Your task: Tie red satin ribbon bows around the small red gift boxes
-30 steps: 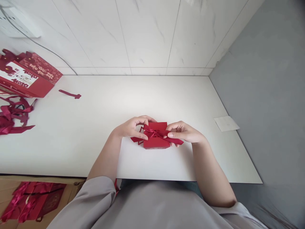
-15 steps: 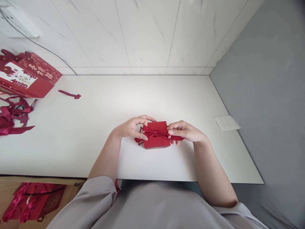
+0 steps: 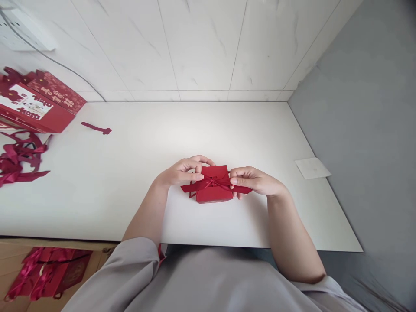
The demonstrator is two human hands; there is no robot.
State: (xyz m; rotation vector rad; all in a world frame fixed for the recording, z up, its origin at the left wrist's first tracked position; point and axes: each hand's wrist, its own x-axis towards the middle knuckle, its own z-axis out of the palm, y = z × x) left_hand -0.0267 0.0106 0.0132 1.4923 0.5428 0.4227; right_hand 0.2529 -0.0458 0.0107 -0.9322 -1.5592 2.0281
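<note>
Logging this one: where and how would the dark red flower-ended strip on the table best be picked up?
Probably by the middle of the strip's narrow stem, pinched across its long edges from above. It lies flat on the table, running roughly left to right. The left hand is nearer, though currently at the red ribbon.

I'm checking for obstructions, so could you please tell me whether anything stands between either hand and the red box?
Nothing visible does: the left hand and right hand are at opposite sides of the red box, both holding the ribbon tied across its top.
</note>
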